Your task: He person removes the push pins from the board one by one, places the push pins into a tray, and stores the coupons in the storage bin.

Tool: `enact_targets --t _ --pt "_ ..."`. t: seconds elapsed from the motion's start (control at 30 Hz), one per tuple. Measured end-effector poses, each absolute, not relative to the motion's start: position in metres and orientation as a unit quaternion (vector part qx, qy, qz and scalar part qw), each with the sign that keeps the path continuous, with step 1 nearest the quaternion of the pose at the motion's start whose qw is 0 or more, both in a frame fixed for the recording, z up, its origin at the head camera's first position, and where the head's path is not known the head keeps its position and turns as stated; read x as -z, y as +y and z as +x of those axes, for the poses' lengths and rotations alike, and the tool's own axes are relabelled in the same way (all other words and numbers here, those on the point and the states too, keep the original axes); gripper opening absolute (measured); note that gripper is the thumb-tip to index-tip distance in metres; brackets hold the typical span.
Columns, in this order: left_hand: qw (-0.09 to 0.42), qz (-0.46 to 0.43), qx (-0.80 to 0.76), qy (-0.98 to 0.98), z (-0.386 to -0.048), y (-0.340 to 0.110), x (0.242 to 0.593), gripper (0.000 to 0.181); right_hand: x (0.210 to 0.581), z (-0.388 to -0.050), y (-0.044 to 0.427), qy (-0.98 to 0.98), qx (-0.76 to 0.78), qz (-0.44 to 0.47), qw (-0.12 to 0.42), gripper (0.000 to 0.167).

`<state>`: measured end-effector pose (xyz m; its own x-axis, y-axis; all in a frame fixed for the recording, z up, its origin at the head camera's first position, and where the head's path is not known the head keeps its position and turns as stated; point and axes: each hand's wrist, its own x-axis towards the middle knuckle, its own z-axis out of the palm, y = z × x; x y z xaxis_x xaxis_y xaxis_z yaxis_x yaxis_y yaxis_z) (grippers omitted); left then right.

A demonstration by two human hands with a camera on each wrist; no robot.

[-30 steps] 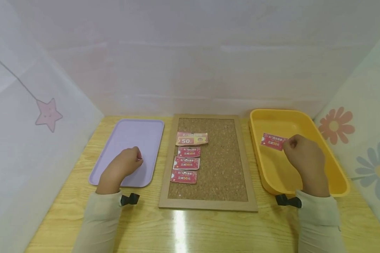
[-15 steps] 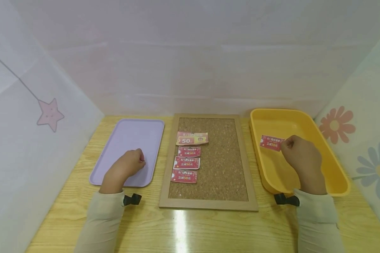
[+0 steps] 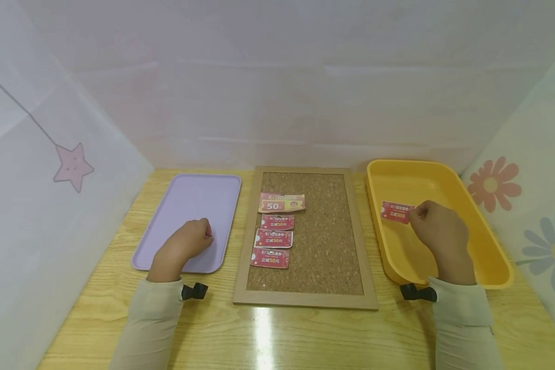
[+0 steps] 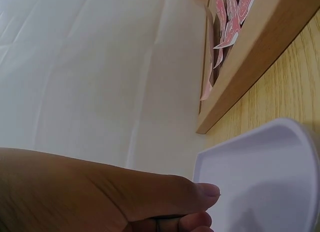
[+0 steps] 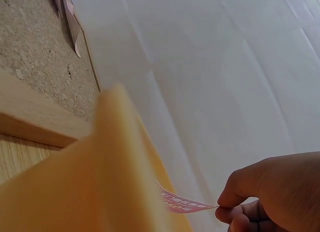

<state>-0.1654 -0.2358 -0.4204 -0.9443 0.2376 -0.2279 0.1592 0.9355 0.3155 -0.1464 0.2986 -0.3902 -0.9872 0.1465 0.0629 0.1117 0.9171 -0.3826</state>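
Observation:
My right hand (image 3: 439,234) pinches the right end of a small red paper coupon (image 3: 396,211) between thumb and fingers, over the yellow bin (image 3: 487,246). In the right wrist view the coupon (image 5: 182,204) curves away from the fingertips, partly behind the bin's blurred rim (image 5: 117,157). My left hand (image 3: 181,248) is above the lilac tray (image 3: 199,195), fingers curled and thumb pressed to them. At its thumb tip in the left wrist view is a tiny thin point, too small to name. Several coupons (image 3: 271,239) hang in a column on the left of the corkboard (image 3: 328,236).
The corkboard's wooden frame (image 3: 305,299) lies between tray and bin on the wooden table (image 3: 324,339). At the column's top is a larger red and yellow coupon (image 3: 282,203). White sheeting (image 3: 277,103) closes off the back and both sides.
My right hand has shifted slightly left, and the coupon in it has dropped a little. My left hand has moved slightly right and down over the tray.

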Motion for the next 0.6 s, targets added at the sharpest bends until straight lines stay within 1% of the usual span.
enact_targets --t 0.4,0.6 --pt "0.136 0.101 -0.149 0.974 -0.1646 -0.2342 0.4212 0.009 0.3949 -0.1497 0.2997 -0.98 -0.187 -0.066 0.035 0.039" --pt "0.141 0.095 -0.148 0.974 -0.1657 -0.234 0.4227 0.011 0.3943 -0.1497 0.2982 -0.98 -0.188 -0.06 0.032 0.043"
